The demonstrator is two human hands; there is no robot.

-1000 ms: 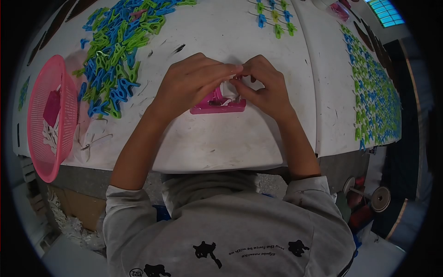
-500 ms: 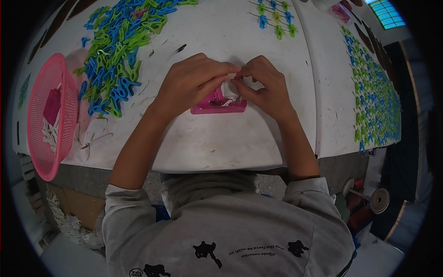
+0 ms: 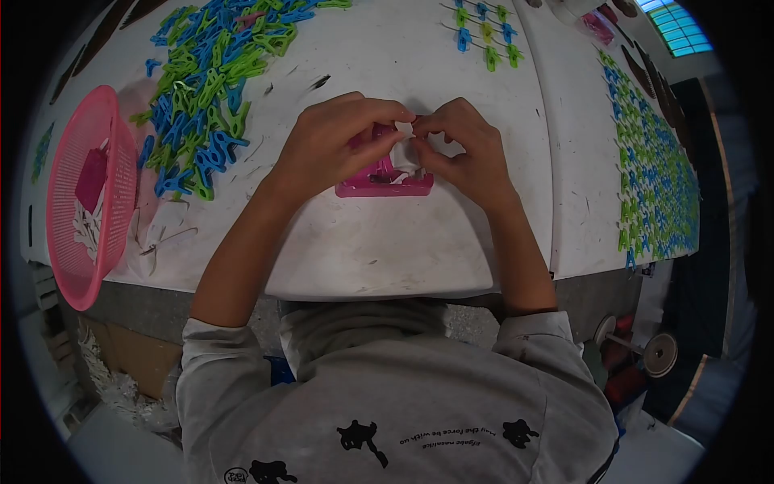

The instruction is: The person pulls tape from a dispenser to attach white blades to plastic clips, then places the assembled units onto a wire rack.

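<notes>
Well, the left hand (image 3: 329, 147) pinches a white piece (image 3: 405, 128) between thumb and forefinger.

Beyond my white table (image 3: 371, 258), at the far right, a paned window (image 3: 676, 26) glows blue; speckled grey floor (image 3: 476, 324) shows below the table's near edge.

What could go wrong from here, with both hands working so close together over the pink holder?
The small white piece sits at the fingertips of the left hand, with the right hand close beside it, so a weak grip could let it drop into the pink holder.
The pink basket appears to overhang the table's near edge; a knock might tip it and spill its white strips.
</notes>
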